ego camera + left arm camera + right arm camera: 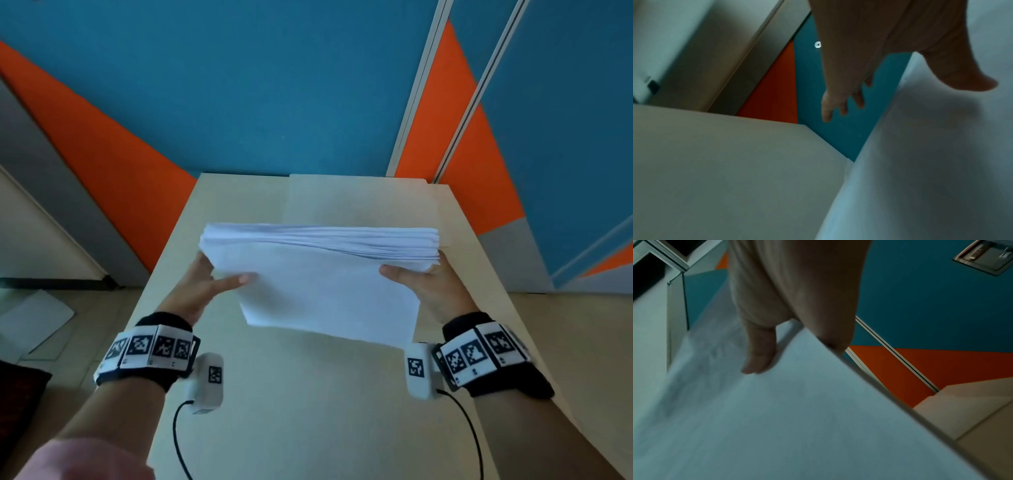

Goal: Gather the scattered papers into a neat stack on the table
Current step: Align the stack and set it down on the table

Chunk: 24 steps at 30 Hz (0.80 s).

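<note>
The paper stack (329, 284) is held tilted above the worktop (308, 411), between both hands. The beige worktop abuts a blue-and-orange wall (274, 85). Left hand (202, 284): thumb lies on the stack's top sheet, fingers (838, 104) extend beneath. Right hand (428, 287): thumb on top, fingers hidden beneath the stack.

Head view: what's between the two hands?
Only the paper stack. The left hand and right hand hold its opposite side edges above the table, thumbs on top. Head view shows it.
</note>
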Available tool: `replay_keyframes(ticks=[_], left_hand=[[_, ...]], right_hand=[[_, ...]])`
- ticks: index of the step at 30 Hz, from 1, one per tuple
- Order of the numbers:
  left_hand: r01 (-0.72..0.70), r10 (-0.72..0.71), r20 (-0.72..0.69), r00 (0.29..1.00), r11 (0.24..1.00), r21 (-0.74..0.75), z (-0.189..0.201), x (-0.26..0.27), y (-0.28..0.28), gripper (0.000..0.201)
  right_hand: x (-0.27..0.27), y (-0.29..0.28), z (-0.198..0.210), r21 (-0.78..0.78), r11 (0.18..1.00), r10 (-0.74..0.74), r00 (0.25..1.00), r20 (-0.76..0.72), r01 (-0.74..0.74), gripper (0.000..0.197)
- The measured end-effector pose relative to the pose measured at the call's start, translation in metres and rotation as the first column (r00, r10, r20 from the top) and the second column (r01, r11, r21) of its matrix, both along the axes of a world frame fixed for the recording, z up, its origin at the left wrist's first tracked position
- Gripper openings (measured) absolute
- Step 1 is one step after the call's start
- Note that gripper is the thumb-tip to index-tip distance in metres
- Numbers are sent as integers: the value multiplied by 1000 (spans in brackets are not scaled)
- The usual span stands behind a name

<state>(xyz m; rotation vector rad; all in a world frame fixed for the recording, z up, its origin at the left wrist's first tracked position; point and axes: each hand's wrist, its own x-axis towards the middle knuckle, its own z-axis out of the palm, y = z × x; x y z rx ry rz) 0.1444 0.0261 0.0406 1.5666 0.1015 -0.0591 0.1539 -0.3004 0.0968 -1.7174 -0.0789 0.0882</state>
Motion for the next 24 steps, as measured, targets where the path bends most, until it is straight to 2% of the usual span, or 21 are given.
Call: replay_keyframes(ticks=[2,4,5,9,11,13,16,18,24], left_hand=[[67,-68,-23,997,997,-45,7,-1,-7,80],[-14,12,-13,1000,994,-106,11,-1,-16,76],[-60,63,16,998,990,-129,13,-2,-20,71],[-128,151,187,971,984,-126,29,-3,-39,23],[-137,155,244,957,987,-89,32,-2,-43,29],[-131,141,243,960,990,-57,24,-1,-41,32],[-137,135,88,987,990,21,-12,-4,-34,39],[-145,145,3,989,988,58,-33,-9,-34,37],[-154,154,-8,988,988,33,-39,-6,-36,33]], right_hand=[[-2,0,-3,-4,999,51,997,-53,-51,37],[-2,2,-9,9,1000,-9,999,-50,9,22],[-2,4,-10,15,998,-54,998,-23,55,25],[-3,12,-9,96,984,-165,978,125,153,31],[-4,14,-12,154,972,-201,968,149,178,31],[-4,14,-21,159,970,-206,971,123,185,29],[-8,15,-50,84,985,-143,987,-68,148,31],[-12,18,-69,44,992,-112,978,-176,122,32],[3,15,-75,87,985,-136,978,-158,151,31]])
